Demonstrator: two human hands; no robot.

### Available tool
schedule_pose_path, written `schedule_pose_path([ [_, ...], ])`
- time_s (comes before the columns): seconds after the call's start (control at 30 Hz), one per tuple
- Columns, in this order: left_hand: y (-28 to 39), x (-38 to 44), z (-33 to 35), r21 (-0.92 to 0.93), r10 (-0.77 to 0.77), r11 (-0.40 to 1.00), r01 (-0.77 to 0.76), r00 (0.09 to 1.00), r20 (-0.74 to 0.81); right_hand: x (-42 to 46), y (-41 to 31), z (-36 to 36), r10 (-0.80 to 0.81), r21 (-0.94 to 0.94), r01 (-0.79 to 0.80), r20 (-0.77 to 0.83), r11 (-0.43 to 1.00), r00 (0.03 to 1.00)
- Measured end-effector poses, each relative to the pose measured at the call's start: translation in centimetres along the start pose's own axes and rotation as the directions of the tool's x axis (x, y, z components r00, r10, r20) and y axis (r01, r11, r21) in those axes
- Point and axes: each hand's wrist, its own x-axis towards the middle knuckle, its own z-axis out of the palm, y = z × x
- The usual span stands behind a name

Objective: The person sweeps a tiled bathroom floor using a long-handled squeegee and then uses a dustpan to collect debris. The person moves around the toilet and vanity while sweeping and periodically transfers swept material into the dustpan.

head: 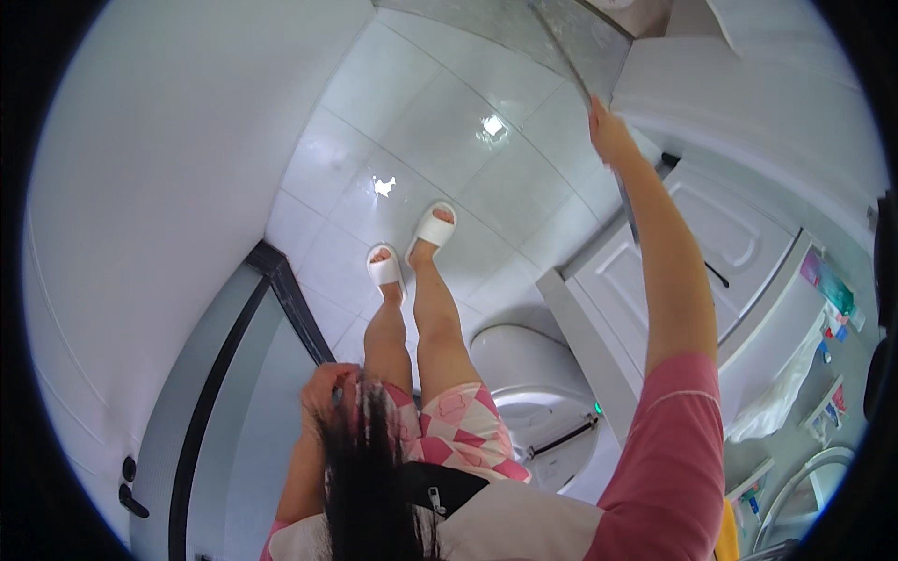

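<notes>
My right hand [612, 137] grips a long thin grey pole [565, 56] at arm's length. One part of the pole slants up across the grey threshold area at the top of the view; another runs down beside my forearm. Its far end is too unclear to tell what it carries. My left hand [327, 393] is at my left thigh, beside the patterned shorts [459, 428]. Its fingers look curled, and hanging dark hair [361, 477] partly covers it, so I cannot tell whether it holds anything. Under me lies the wet tiled floor [421, 126], with bright reflections.
White slippers [431, 228] are on my feet. A toilet [526, 361] stands close at the right, by a white vanity cabinet [729, 231] with toiletries above. On the left is a black-framed glass door [245, 421] beside a white wall [182, 126].
</notes>
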Motion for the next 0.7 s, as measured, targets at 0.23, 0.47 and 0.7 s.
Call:
schedule_pose_path([
  [0.23, -1.9, -0.7, 0.1, -0.114, 0.016, 0.993, -0.019, 0.999, -0.028, -11.7, 7.8, 2.6, -0.191, -0.276, 0.193, 0.034, 0.942, 0.981],
  [0.47, -3.3, -1.5, -0.3, -0.107, 0.018, 0.994, -0.022, 0.999, -0.04, -16.1, 5.5, -2.3, -0.257, -0.015, 0.256, -0.058, 0.967, 0.965],
  [0.7, -2.7, -2.4, -0.1, -0.027, -0.002, 1.0, 0.0, 0.998, -0.058, -2.5, -6.1, -1.4, -0.192, -0.343, 0.135, -0.137, 0.93, 0.972],
])
